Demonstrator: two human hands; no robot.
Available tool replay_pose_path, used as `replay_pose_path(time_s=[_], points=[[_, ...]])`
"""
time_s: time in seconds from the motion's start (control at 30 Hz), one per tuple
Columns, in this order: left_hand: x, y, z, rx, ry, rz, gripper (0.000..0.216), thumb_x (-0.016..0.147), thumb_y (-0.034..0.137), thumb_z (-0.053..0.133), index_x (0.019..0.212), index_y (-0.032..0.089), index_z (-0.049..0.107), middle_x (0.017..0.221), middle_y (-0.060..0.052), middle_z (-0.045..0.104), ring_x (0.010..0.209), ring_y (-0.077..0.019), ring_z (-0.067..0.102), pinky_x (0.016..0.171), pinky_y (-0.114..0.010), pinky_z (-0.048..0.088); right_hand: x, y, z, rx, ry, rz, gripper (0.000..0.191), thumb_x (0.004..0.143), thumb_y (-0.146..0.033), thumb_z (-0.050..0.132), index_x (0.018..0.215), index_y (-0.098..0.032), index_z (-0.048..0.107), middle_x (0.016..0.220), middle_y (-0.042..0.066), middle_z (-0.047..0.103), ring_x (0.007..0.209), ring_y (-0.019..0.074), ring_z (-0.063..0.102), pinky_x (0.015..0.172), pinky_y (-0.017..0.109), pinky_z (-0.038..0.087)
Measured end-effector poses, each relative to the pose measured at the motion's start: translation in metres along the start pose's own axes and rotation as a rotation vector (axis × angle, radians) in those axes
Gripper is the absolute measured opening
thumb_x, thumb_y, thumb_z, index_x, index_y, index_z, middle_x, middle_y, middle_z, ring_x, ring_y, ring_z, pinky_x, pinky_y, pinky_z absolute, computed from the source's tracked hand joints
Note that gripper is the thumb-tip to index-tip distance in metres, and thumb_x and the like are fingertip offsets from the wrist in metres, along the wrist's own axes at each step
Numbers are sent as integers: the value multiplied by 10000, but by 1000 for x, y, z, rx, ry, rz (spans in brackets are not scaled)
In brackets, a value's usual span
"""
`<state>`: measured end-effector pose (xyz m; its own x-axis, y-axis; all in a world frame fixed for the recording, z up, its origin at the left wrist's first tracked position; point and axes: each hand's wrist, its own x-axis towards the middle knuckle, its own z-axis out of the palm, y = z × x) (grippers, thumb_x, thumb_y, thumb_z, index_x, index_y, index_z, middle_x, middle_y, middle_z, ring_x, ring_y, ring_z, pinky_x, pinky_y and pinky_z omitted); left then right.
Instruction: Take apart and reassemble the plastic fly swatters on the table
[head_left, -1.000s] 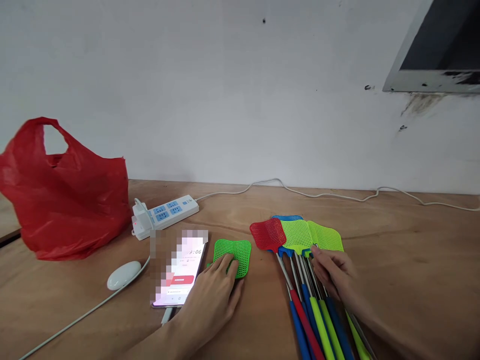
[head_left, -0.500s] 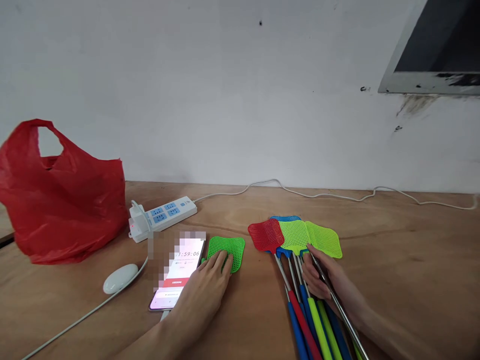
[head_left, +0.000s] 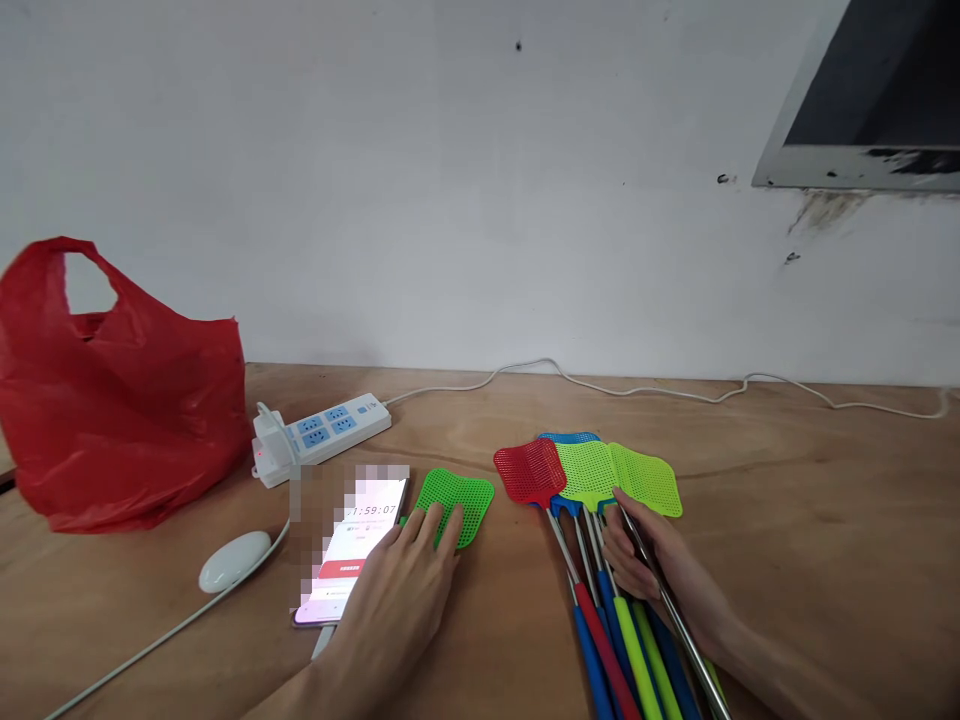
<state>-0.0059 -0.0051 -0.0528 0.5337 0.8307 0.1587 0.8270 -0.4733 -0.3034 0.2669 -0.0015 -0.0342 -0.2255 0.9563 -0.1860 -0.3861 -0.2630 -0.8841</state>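
My left hand lies flat on the wooden table, fingers stretched out onto the near edge of a loose green swatter head. My right hand is closed around a bare metal rod that runs from near the yellow-green swatter head back towards me. Under that hand lies a fan of several fly swatters: red head, blue and yellow-green heads, with red, blue and green handles.
A lit phone lies just left of my left hand. Further left are a white mouse with its cable, a white power strip and a red plastic bag. A white cord runs along the wall.
My right hand has closed on the metal rod and lifted its near end off the pile. My left hand has slid slightly left on the green head.
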Motion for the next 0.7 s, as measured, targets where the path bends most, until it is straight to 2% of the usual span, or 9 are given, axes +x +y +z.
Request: replay_pose_path(time_s=[0.17,0.37,0.5,0.7], points=[[-4,3,1,-81,99,-39,408,970,143,412,1349,99,558,1290,-237,638,1111,-388,655,871,-540,551,1,0,0,-21,7,-10,579,788,-681,639,527,-200,451,355,-100,283,343,41,135,385,230,117],[0,8,-6,-157,124,65,358,994,219,409,1241,63,616,1300,-241,633,1203,-403,596,946,-554,509,-1,0,1,-35,19,-14,570,789,-665,652,523,-200,457,353,-95,297,341,42,152,389,235,119],[0,10,-6,-168,90,90,430,1012,291,399,1279,16,593,1365,-278,576,1270,-409,550,985,-547,490,-1,0,1,-30,23,-12,562,782,-656,664,523,-200,462,351,-95,299,339,43,152,390,238,113],[2,8,-8,-159,3,70,514,1025,385,410,1357,22,559,1399,-258,555,1250,-414,564,986,-562,486,1,2,0,-20,25,-11,562,785,-661,655,524,-200,469,348,-97,296,339,43,145,390,236,123]])
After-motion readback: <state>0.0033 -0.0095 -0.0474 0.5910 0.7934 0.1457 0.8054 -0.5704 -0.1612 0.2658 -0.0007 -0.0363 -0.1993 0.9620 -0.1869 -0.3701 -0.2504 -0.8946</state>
